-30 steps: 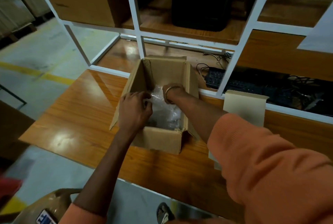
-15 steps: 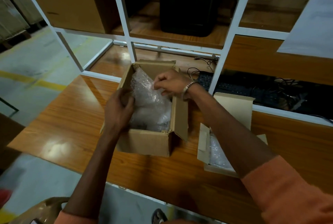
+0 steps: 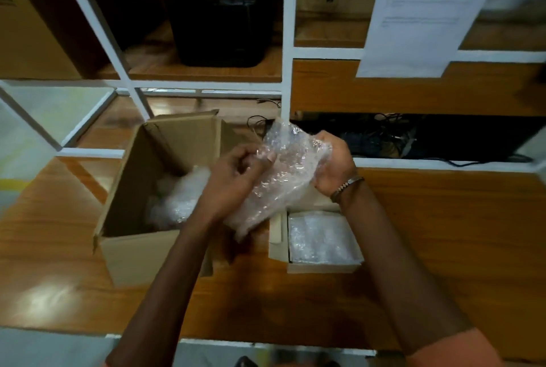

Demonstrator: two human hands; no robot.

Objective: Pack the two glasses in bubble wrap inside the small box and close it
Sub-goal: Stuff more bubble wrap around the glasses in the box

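I hold a bundle of bubble wrap (image 3: 283, 171) in the air between two boxes. My left hand (image 3: 233, 177) pinches its near-left side and my right hand (image 3: 334, 165) grips its far-right end. Whether a glass is inside the bundle cannot be told. To the left stands an open cardboard box (image 3: 139, 251) with its flaps up and more bubble wrap (image 3: 177, 198) at its bottom. A smaller open box (image 3: 322, 267) lies right of it, under my right forearm, lined with a flat sheet of bubble wrap (image 3: 322, 236).
Both boxes rest on a wooden table (image 3: 443, 248). Behind it rises a white shelf frame (image 3: 288, 71) holding a black case (image 3: 221, 20), a large carton (image 3: 26, 26), a hanging paper sheet (image 3: 422, 12), and a keyboard with cables (image 3: 384, 136).
Both hands have lifted the bubble-wrap bundle out of the larger box and carried it up and to the right. The camera has shifted right, showing the smaller box fully.
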